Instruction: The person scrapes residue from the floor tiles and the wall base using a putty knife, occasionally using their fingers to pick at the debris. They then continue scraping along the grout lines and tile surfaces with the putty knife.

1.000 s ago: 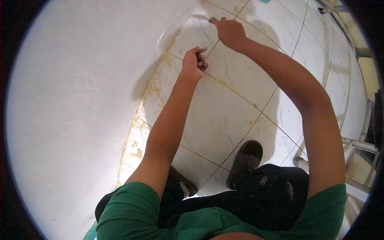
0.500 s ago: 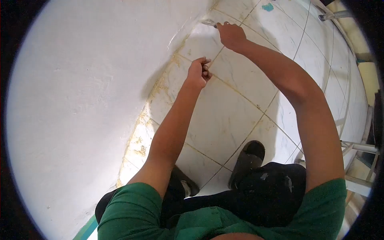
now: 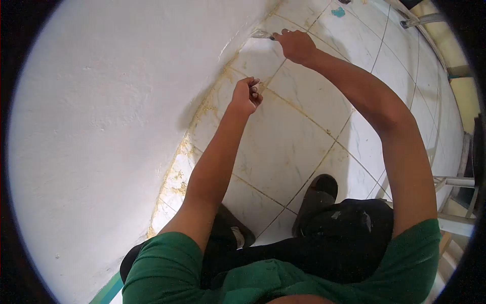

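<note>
Scraper blade (image 3: 261, 34) sits at the foot of the white wall (image 3: 116, 101), right where plaster meets the tiled floor (image 3: 283, 147). Blade looks thin, flat and pale; handle is hidden inside the right hand (image 3: 296, 45), so its make cannot be told. Judged light and stiff, with some spring likely at the thin edge; best held well back on the handle, as now, keeping fingers off the blade. Wet or dusty residue could make the handle slippery, though that is not visible.

Right hand's fingers are wrapped closed around the handle, arm stretched far forward. Left hand (image 3: 245, 95) hovers nearer the body, above a tile just beside the wall; its fingers are curled in loosely, and whether they pinch anything small cannot be told.

Yellowish crust (image 3: 200, 114) runs along the wall-floor joint, heavier toward the person. Below, 2 dark sandals (image 3: 314, 195) stand on the tiles, with dark trousers and a green shirt. Small teal scrap (image 3: 338, 11) lies on a far tile. Metal frame legs (image 3: 455, 182) stand at the right edge.
</note>
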Demonstrator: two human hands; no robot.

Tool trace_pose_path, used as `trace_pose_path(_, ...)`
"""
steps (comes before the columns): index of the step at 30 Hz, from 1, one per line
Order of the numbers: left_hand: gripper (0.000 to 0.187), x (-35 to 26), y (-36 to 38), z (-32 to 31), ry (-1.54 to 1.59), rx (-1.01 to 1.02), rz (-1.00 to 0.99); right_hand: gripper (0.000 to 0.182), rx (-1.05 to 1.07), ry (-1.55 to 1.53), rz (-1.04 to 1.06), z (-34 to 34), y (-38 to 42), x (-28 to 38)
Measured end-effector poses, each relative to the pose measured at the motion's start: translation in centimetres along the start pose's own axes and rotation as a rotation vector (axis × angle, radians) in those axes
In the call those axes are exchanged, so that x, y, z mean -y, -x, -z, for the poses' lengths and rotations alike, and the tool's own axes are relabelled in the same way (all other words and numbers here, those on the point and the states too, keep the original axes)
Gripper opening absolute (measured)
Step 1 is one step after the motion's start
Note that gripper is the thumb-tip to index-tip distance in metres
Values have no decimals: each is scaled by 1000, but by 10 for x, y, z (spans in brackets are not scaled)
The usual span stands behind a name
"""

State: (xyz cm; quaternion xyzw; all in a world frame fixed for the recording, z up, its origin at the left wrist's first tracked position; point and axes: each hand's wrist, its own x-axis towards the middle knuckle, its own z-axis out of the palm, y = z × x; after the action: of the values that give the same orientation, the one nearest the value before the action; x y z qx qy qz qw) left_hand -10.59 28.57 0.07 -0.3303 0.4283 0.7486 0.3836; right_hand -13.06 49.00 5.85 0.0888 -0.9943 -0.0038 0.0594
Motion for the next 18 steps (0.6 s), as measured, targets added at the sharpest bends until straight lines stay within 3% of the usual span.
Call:
trace_pose_path(3,15,1,0,-1,8,-6,5,18,76,114,-24,-8,-10,-1)
trace_pose_path(9,15,1,6,-1,6,-25,-8,25,175,108,138,0,-1,2)
trace_pose_path(12,16,2,0,10,-16,-32,-22,30,151,44,100,13,4,-10)
trace_pose_path(15,16,5,-1,15,-11,-31,-9,25,78,-172,-70,23,20,-7)
trace_pose_path(18,17,7,-5,11,-22,-3,12,25,293,-798,-424,14,26,-4)
